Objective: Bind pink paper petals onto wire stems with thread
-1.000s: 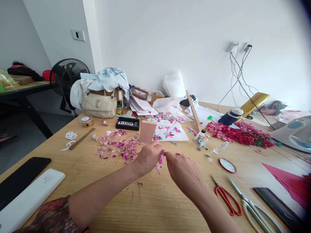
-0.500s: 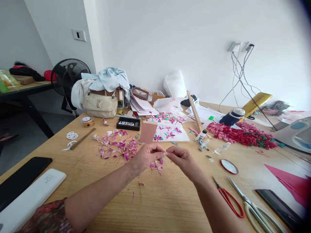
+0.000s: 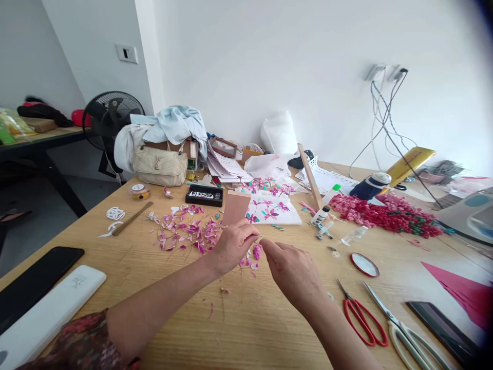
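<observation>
In the middle of the head view, my left hand [image 3: 233, 247] is closed, with thumb and fingertips pinched together. My right hand [image 3: 295, 270] is closed just beside it, back turned up and index finger pointing to the left fingertips. Whatever lies between the fingertips is too small to make out. A pink petal piece [image 3: 257, 251] shows right below the fingertips; whether it hangs from them or lies on the table, I cannot tell. Behind my left hand spreads a loose pile of pink petals [image 3: 192, 228] with thin stems. A pinkish upright block [image 3: 235, 206] stands just beyond my hands.
Red-handled scissors [image 3: 362, 316] and larger pale-handled scissors [image 3: 404, 326] lie at right. Further back are a small white bottle [image 3: 319, 216], a white sheet with finished flowers [image 3: 290, 215] and a black tray [image 3: 204, 196]. A white power bank [image 3: 57, 313] and black phone [image 3: 42, 280] lie left.
My right hand has rolled over, so its back now faces up, and it sits slightly lower. My left hand has turned a little, its knuckles higher. The view has shifted slightly.
</observation>
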`<state>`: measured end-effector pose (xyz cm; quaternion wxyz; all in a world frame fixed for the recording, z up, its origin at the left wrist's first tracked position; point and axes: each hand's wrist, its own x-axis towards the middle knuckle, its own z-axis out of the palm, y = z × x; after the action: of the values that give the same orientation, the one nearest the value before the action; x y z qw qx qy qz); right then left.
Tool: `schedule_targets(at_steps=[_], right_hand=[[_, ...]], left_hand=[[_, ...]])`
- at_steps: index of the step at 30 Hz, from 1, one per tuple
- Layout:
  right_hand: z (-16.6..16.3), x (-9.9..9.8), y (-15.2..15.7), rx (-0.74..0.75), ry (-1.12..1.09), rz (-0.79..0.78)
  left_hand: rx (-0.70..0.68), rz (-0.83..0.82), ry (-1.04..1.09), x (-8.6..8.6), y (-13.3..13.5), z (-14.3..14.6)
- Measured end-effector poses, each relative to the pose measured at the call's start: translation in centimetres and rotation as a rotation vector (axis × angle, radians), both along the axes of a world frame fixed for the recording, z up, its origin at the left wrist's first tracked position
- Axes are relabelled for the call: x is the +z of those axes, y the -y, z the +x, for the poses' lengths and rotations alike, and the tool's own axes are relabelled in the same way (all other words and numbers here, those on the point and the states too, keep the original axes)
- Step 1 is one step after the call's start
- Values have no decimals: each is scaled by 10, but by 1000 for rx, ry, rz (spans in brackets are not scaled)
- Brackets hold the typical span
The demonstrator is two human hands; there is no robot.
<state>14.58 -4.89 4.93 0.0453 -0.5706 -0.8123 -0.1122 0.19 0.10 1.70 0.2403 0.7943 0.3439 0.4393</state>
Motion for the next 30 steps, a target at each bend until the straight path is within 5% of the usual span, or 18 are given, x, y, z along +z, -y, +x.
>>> schedule_targets(at_steps=[5,10,14,17,20,23,26,30], right_hand=[[2,17,-1,24,-100,-120],[22,31,-20,144,-459,-306],[30,8,-33,211,-851,-454],[22,-16,-31,192,-993,-400],[11,-24,-22,123,-855,-238],[4,-17,-12,70,-463,-62],[2,-5,-5,45,-126,21],[4,11,-4,113,-10,-1]], left_hand=[[-64,63,-167,0,2,1],[-330,-179,16,3,4,-3],[-375,-544,363,-1,5,-2],[-279,-609,492,-3,6,0],[-127,-471,446,-3,4,2],[-5,-259,292,-1,0,2],[3,-105,98,-1,-2,0],[-52,-16,-103,-1,-2,-1]])
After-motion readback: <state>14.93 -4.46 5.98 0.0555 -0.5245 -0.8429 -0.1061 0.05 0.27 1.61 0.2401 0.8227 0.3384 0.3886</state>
